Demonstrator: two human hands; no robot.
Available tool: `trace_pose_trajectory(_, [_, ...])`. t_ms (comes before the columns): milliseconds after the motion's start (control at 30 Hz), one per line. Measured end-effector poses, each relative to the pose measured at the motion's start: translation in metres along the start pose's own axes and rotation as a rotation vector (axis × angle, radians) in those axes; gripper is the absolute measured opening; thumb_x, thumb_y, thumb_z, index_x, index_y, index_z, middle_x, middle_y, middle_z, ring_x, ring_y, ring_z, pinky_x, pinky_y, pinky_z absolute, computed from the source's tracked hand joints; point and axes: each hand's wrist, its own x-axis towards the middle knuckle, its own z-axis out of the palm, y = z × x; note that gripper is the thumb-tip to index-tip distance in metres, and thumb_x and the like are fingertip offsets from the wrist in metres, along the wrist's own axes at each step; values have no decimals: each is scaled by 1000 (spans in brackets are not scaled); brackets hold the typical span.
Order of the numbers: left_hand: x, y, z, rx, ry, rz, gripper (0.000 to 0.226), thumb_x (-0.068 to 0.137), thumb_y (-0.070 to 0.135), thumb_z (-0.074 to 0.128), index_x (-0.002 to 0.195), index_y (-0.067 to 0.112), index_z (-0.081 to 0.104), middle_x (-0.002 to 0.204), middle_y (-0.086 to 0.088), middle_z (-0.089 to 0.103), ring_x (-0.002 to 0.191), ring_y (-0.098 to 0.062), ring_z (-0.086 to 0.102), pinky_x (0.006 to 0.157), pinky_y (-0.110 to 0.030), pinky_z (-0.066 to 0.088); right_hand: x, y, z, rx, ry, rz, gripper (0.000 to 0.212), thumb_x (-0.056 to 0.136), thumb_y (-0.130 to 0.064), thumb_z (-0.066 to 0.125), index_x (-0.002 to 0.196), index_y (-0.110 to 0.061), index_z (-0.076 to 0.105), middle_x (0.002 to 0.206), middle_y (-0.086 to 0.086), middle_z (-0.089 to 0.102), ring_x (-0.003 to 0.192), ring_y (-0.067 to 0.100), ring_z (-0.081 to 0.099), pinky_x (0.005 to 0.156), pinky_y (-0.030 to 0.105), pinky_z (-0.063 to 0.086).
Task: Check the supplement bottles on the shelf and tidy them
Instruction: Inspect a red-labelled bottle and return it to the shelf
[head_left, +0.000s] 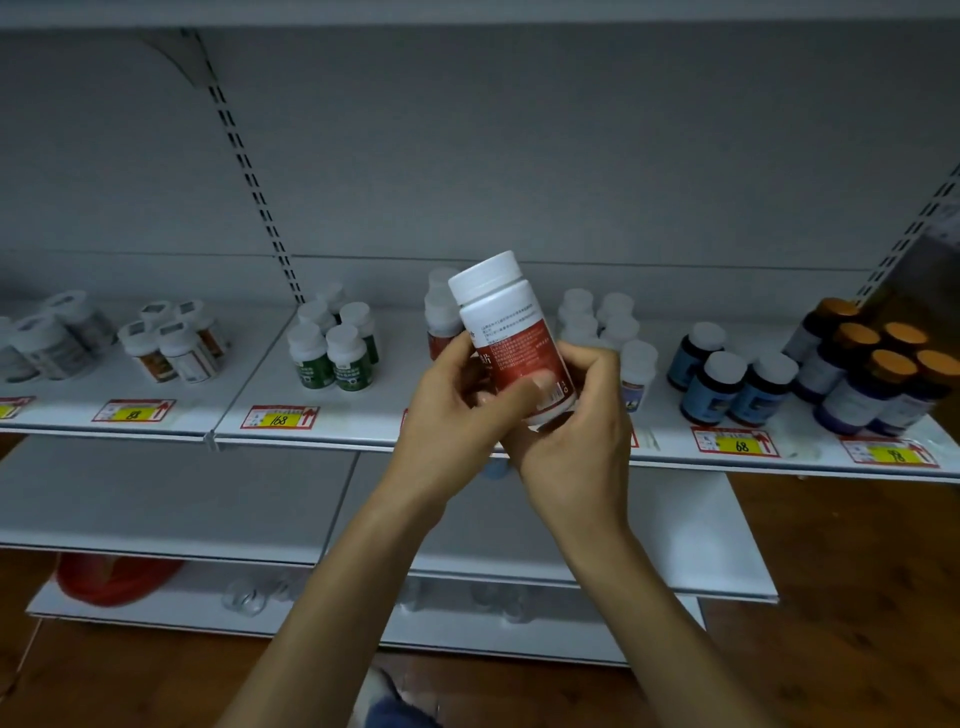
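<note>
You have the red-labelled supplement bottle raised in front of the shelf, tilted so that its printed text faces you, probably for reading. Your left hand and right hand both curl their fingers round its lower half.

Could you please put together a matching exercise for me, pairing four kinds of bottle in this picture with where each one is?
Things
1. red-label bottle
2. green-label bottles
3. blue-label bottles
4. orange-capped bottles

Places
A. far right end of the shelf
B. behind the 168 price tag
C. gripped by the left hand and right hand, in front of the shelf
D. behind the 68 price tag

Pairs: 1-C, 2-B, 3-D, 4-A
</note>
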Motion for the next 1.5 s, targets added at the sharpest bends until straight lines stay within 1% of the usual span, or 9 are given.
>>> trace_pose_trajectory(167, [10,12,-2,-120,101,-91,34,80,45,63,95,15,70,86,-2,72,84,-17,68,76,-31,53,-2,3,2,-91,29,-17,63,65,-34,87,111,-28,44,107,-3,58,94,16,61,72,29,54])
trace_pose_trajectory(367, [13,9,1,-137,90,-73,21,88,19,64,106,10,67,93,-4,74,88,-16,71,70,-21,54,3,3,3,-129,36,-17,62,63,-35,87,104,-33,39,104,-2,59,91,19,61,70,31,53])
trace_pose_trajectory(567, [8,4,2,17,-27,-32,59,73,2,78,123,14,50,103,0,66,86,-1,66,67,-12,51,7,3,8,-100,15,-24,57,71,-37,82,111,-21,45,108,0,57,92,17,60,71,26,54])
trace_pose_trajectory(733, [13,5,-2,24,-35,3,63,72,0,79,124,17,48,104,3,65,88,1,66,69,-12,50,10,-3,10,-41,-17,36,56,69,-38,84,106,-30,42,103,-6,60,87,9,62,70,25,55])
trace_pose_trajectory(833, [16,4,-6,-42,-34,36,58,80,2,72,130,20,48,107,0,69,95,-8,68,77,-19,54,14,-9,7,98,-72,126,48,68,-28,86,98,-29,49,93,-15,63,79,1,64,66,14,52])
trace_pose_trajectory(1033, [27,5,-17,-257,46,-1,21,96,19,50,114,22,61,89,4,73,84,-9,69,75,-24,56,26,-19,-6,420,-255,353,29,76,-26,77,100,-21,63,85,-4,71,73,6,68,60,23,54])
trace_pose_trajectory(1333, [36,2,-18,-266,-79,-87,32,83,46,57,87,18,72,80,-7,68,74,-22,59,62,-31,46,28,-15,-8,962,-487,608,30,77,-30,59,95,-7,65,83,17,67,60,16,64,46,20,46])
trace_pose_trajectory(1433, [35,0,-15,-284,-97,-108,36,87,45,56,94,11,68,77,-9,66,62,-23,54,50,-27,42,26,-13,-9,1001,-530,647,36,79,-34,56,100,-6,64,81,15,69,59,18,65,46,21,47])
trace_pose_trajectory(1500, [35,-2,-13,-273,-46,-98,35,85,42,56,95,11,65,77,-7,66,63,-21,57,54,-28,46,27,-13,-9,875,-541,639,40,83,-41,58,104,-7,63,84,16,70,63,20,66,49,23,49])
